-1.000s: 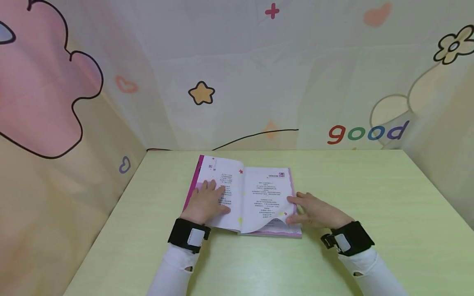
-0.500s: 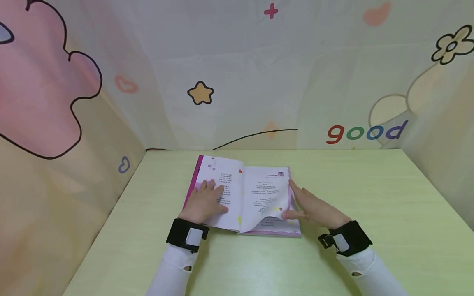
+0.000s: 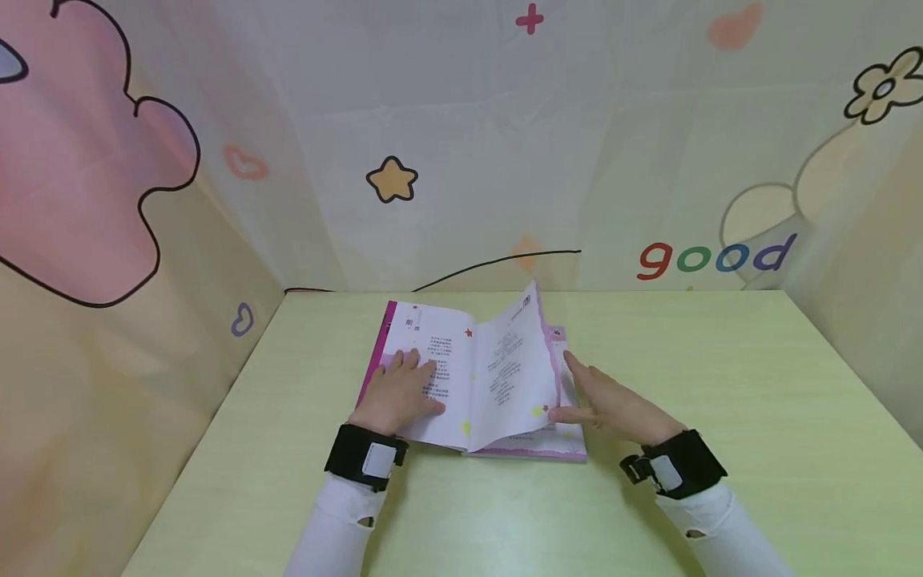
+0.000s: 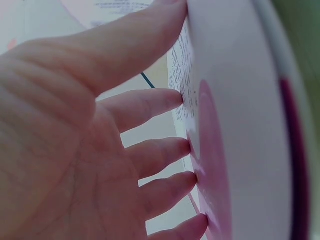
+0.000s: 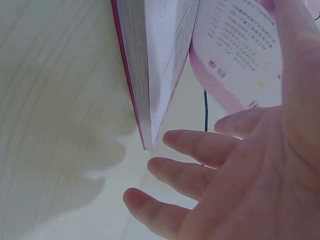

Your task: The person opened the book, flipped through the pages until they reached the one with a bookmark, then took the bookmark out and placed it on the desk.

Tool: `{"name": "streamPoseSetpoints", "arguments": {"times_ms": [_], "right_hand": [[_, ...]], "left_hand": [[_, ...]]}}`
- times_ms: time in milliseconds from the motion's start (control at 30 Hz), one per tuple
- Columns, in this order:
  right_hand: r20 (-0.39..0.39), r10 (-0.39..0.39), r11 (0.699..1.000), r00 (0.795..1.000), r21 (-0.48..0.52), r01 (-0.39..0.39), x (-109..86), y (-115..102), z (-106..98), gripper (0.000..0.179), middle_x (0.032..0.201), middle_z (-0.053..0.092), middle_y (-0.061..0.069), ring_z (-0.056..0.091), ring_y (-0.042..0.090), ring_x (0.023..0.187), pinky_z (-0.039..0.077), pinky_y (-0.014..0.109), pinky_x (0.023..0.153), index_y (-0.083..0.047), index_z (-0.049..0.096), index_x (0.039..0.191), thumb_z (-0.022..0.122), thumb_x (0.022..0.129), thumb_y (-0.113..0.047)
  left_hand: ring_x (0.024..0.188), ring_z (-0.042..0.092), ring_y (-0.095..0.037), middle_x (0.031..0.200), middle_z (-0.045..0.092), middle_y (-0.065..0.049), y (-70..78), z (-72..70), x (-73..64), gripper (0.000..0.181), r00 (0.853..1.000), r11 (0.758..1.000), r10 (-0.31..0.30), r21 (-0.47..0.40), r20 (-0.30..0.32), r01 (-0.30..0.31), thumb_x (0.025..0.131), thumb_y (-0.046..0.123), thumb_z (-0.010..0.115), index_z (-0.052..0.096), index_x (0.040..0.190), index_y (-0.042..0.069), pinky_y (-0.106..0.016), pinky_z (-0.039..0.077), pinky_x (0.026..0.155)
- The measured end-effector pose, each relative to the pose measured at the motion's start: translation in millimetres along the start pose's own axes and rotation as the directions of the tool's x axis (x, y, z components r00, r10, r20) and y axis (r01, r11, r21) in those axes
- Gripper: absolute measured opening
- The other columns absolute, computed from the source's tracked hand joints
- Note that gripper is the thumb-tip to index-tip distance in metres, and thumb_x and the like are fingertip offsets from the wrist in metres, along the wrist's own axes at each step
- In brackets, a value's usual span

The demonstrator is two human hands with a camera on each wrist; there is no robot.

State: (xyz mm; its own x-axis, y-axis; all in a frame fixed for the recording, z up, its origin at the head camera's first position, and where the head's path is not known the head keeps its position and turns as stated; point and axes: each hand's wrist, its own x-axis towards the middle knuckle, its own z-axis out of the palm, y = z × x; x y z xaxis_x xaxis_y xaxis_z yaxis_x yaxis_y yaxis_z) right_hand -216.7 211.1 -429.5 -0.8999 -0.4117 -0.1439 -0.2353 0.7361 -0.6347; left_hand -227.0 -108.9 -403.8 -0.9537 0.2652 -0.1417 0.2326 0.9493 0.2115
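Note:
An open book with printed pages lies mid-table. My left hand rests on its left page, fingers spread and fingertips against the paper. A single right-hand page stands lifted and tilted, its top corner raised above the book. My right hand is at the book's right side, with the thumb at the lifted page's lower outer edge. The other right fingers are extended and spread, apart from the page block. In the right wrist view the thumb tip is mostly hidden at the top.
The pale wooden table runs back to a cloth backdrop printed with cartoon shapes and the word "good". Black wrist straps sit over white sleeves on both forearms.
The right-hand page has gone from nearly flat with a curled lower corner to standing up and leaning left. My right index finger has left its edge; the left hand stays put.

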Motion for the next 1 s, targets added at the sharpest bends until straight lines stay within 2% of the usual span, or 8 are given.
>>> {"name": "streamPoseSetpoints", "arguments": {"times_ms": [200, 367, 467, 600, 767, 833, 1000], "right_hand": [[0.000, -0.028, 0.999, 1.000, 0.035, 0.028, -1.2, 2, -1, 0.110, 0.160, 0.012, 0.020, 0.004, 0.051, 0.143, 0.010, 0.066, 0.111, -0.001, 0.006, 0.156, 0.066, 0.085, -0.059], [-0.004, -0.031, 0.999, 1.000, 0.021, 0.031, 0.1, 2, -2, 0.104, 0.159, 0.017, 0.021, 0.005, 0.049, 0.143, 0.011, 0.066, 0.110, -0.002, 0.011, 0.156, 0.063, 0.087, -0.060], [-0.009, -0.063, 0.998, 0.998, 0.026, 0.063, 2.4, -1, -2, 0.100, 0.157, 0.023, 0.021, 0.013, 0.046, 0.143, 0.016, 0.065, 0.110, -0.003, 0.014, 0.156, 0.063, 0.088, -0.058], [-0.001, -0.100, 0.991, 0.995, 0.084, 0.100, 3.6, -8, -1, 0.093, 0.153, 0.030, 0.017, 0.025, 0.041, 0.141, 0.023, 0.065, 0.109, -0.009, 0.017, 0.157, 0.063, 0.090, -0.054], [-0.002, -0.158, 0.977, 0.987, 0.144, 0.157, 4.5, -10, 4, 0.072, 0.132, 0.045, 0.007, 0.039, 0.032, 0.127, 0.028, 0.061, 0.108, -0.020, 0.032, 0.150, 0.064, 0.092, -0.047], [-0.003, -0.188, 0.971, 0.982, 0.148, 0.186, 6.4, -9, 7, 0.064, 0.123, 0.047, 0.004, 0.041, 0.029, 0.120, 0.031, 0.057, 0.107, -0.021, 0.038, 0.145, 0.064, 0.092, -0.045], [-0.003, -0.219, 0.969, 0.976, 0.118, 0.218, 8.0, -12, 12, 0.060, 0.123, 0.048, 0.002, 0.042, 0.028, 0.118, 0.034, 0.053, 0.106, -0.020, 0.040, 0.142, 0.064, 0.092, -0.044]], "left_hand": [[0.144, 0.021, -0.040, 0.155, 0.031, -0.020, 2.6, -0.9, -1.0, 0.072, 1.000, 1.000, 0.002, 0.020, -0.010, -0.002, 0.086, 0.036, 0.074, 0.046, 0.147, 0.010, -0.060, 0.016, 0.113], [0.144, 0.020, -0.041, 0.155, 0.031, -0.021, 5.0, -4.0, -2.3, 0.072, 1.000, 1.000, 0.013, 0.018, -0.018, -0.013, 0.086, 0.035, 0.074, 0.046, 0.146, 0.009, -0.061, 0.017, 0.113], [0.143, 0.022, -0.041, 0.154, 0.032, -0.020, 3.9, -5.3, -2.7, 0.069, 1.000, 1.000, 0.006, 0.012, -0.030, -0.006, 0.087, 0.035, 0.073, 0.047, 0.146, 0.009, -0.061, 0.018, 0.113], [0.142, 0.025, -0.041, 0.152, 0.035, -0.020, 1.4, -5.3, -2.9, 0.063, 0.999, 1.000, -0.005, 0.009, -0.044, 0.006, 0.090, 0.035, 0.069, 0.050, 0.144, 0.009, -0.061, 0.020, 0.112], [0.140, 0.028, -0.042, 0.150, 0.039, -0.021, 2.3, -4.1, -1.7, 0.059, 0.999, 1.000, 0.003, -0.005, -0.046, -0.003, 0.091, 0.034, 0.068, 0.052, 0.141, 0.008, -0.062, 0.025, 0.109], [0.140, 0.030, -0.042, 0.149, 0.040, -0.020, 2.6, -3.5, -1.0, 0.058, 0.999, 1.000, 0.002, -0.010, -0.042, -0.002, 0.092, 0.034, 0.068, 0.053, 0.140, 0.007, -0.062, 0.029, 0.108], [0.137, 0.034, -0.043, 0.145, 0.044, -0.020, 1.6, -0.1, 0.1, 0.054, 0.999, 1.000, 0.005, -0.014, -0.044, -0.006, 0.094, 0.035, 0.065, 0.055, 0.138, 0.006, -0.063, 0.035, 0.103]]}}
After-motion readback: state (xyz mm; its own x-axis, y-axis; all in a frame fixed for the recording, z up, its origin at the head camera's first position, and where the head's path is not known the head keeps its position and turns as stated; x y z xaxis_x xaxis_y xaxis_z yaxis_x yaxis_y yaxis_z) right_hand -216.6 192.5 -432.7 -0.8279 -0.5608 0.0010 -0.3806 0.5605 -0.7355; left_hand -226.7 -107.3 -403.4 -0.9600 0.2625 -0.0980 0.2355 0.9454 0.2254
